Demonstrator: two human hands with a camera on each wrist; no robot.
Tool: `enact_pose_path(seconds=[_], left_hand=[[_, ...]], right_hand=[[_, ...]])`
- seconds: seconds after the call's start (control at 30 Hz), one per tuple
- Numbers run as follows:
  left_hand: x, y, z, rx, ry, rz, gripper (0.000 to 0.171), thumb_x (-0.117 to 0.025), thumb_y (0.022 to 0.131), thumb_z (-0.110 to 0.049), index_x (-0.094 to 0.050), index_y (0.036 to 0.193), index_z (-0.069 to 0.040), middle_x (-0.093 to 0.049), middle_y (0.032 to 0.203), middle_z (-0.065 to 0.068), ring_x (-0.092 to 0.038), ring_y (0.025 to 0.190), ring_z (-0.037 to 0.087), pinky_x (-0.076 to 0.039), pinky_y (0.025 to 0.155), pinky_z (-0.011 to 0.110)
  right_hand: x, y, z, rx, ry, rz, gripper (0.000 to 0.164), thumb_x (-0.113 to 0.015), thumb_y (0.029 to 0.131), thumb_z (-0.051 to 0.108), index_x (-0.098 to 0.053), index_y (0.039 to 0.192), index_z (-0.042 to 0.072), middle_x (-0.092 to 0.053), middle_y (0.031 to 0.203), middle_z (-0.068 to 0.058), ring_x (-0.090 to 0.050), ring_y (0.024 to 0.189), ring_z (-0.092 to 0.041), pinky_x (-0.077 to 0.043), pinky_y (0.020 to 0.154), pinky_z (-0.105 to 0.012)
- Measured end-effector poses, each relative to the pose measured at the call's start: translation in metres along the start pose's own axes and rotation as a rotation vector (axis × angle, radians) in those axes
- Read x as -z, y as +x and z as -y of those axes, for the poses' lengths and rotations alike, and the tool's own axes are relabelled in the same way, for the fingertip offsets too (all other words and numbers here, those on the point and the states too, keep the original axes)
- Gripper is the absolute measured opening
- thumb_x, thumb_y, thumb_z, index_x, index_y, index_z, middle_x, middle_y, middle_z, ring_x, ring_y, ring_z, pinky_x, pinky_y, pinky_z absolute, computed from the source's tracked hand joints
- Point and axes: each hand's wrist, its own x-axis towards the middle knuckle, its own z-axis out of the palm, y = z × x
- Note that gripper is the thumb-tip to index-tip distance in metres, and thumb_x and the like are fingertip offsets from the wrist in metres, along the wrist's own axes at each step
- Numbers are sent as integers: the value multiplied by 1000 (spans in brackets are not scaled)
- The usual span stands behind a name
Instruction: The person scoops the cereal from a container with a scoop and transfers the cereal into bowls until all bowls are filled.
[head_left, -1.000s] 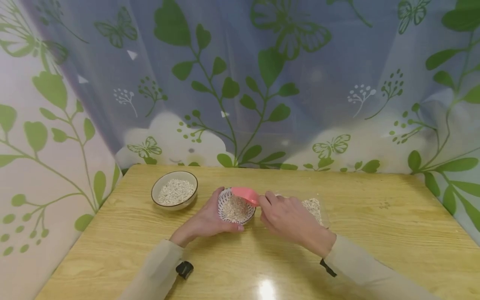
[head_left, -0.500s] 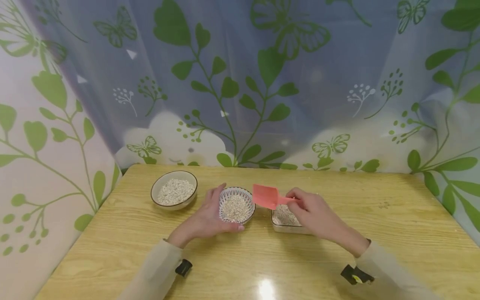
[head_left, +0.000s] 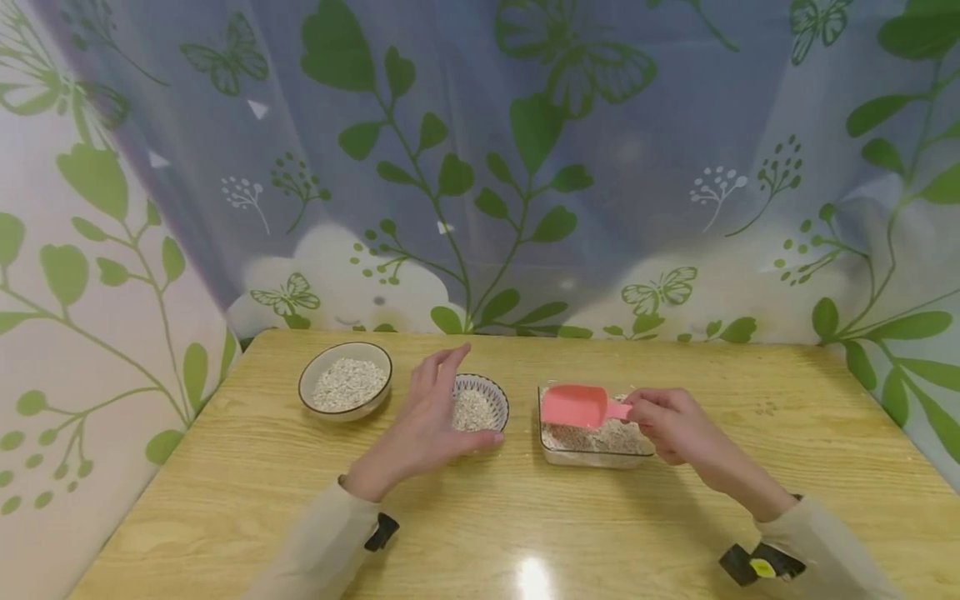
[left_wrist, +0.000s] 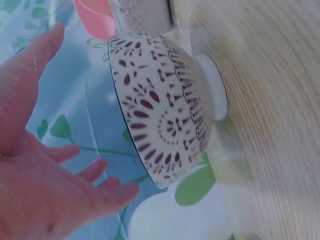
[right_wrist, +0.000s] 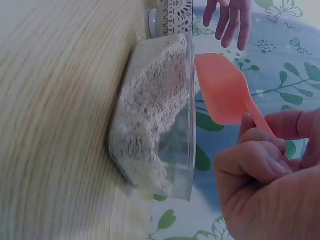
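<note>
A small patterned bowl (head_left: 491, 392) holding oat flakes (head_left: 472, 410) stands on the table. Beside and above its left rim is my left hand (head_left: 429, 417), fingers and thumb spread; the left wrist view shows a gap between the hand and the bowl's wall (left_wrist: 160, 110). My right hand (head_left: 678, 429) grips the handle of a pink scoop (head_left: 574, 406). The scoop's blade (right_wrist: 220, 90) hovers over a clear rectangular container (head_left: 596, 458) with flakes in it, level with or just above its rim. In the right wrist view the curled fingers (right_wrist: 255, 160) hold the handle.
At the back left a larger dark-rimmed bowl (head_left: 363, 408) holds pale flakes (head_left: 348, 383). All of it stands on a wooden table (head_left: 465, 533). A leaf-patterned curtain (head_left: 480, 167) hangs along the table's back edge.
The scoop has moved right from over the small bowl to over the container, its blade turning from tipped to flatter. My left hand has let go of the small bowl and risen slightly.
</note>
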Motion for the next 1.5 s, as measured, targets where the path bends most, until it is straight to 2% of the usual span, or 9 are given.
enact_pose_path(seconds=[0.17, 0.27, 0.53, 0.63, 0.77, 0.93, 1.1, 1.33, 1.5], left_hand=[[-4, 3, -11, -35, -22, 10, 119, -89, 73, -52, -19, 164, -20, -25, 163, 14, -24, 152, 37, -40, 115, 63], [-9, 7, -19, -50, -35, 27, 118, -89, 74, -51, -19, 164, -21, -25, 164, 14, -25, 152, 36, -40, 114, 63], [-37, 15, -50, -54, -98, 155, 116, -85, 78, -53, -13, 165, -27, -22, 166, 10, -25, 153, 31, -42, 115, 58], [-51, 16, -61, -49, -115, 185, 118, -86, 78, -52, -11, 165, -26, -21, 167, 11, -26, 153, 31, -44, 114, 58], [-70, 20, -70, -4, -156, 192, 124, -88, 75, -51, -9, 166, -24, -18, 168, 10, -24, 154, 32, -43, 114, 58], [-92, 25, -72, 123, -178, 153, 135, -92, 70, -51, -4, 166, -15, -8, 170, 17, -18, 156, 41, -38, 116, 63], [-105, 30, -67, 229, -230, 157, 143, -94, 68, -49, 5, 166, -14, -5, 170, 20, -16, 156, 46, -34, 119, 64], [-108, 34, -61, 270, -247, 165, 146, -95, 67, -48, 8, 165, -13, -13, 169, 26, -19, 155, 48, -30, 122, 62], [-106, 34, -59, 283, -278, 190, 144, -93, 69, -50, 8, 165, -14, -16, 169, 25, -20, 156, 44, -32, 122, 61]], right_hand=[[4, 0, -2, -49, 9, 34, 29, -48, 101, 12, -57, 115, -12, -25, 55, 9, -14, 48, -9, -17, 44, -23], [5, 2, -3, -57, -34, 62, 29, -47, 101, 12, -59, 114, -11, -28, 56, 8, -15, 48, -8, -18, 44, -22], [11, 1, 0, -48, -332, 25, 26, -45, 103, 17, -61, 89, 1, -33, 62, 5, -22, 50, -9, -28, 46, -25], [17, -2, -1, -51, -423, -4, 26, -45, 101, 17, -63, 88, 4, -36, 65, 4, -26, 53, -10, -30, 50, -28], [24, -7, 1, -37, -518, -45, 28, -46, 101, 18, -70, 96, 5, -44, 69, 1, -31, 58, -12, -31, 55, -29], [31, -11, 13, -15, -621, -70, 28, -47, 100, 17, -72, 99, 6, -50, 70, 1, -34, 59, -12, -32, 58, -30], [33, -11, 25, 16, -708, -82, 25, -50, 99, 19, -62, 78, 12, -40, 61, 4, -34, 57, -12, -30, 56, -29], [30, -11, 38, 11, -788, -102, 36, -53, 98, 22, -39, 64, 19, -34, 57, 5, -32, 53, -13, -29, 54, -28], [22, -6, 41, -9, -808, -86, 40, -52, 98, 26, -38, 62, 19, -33, 56, 6, -30, 52, -12, -29, 53, -29]])
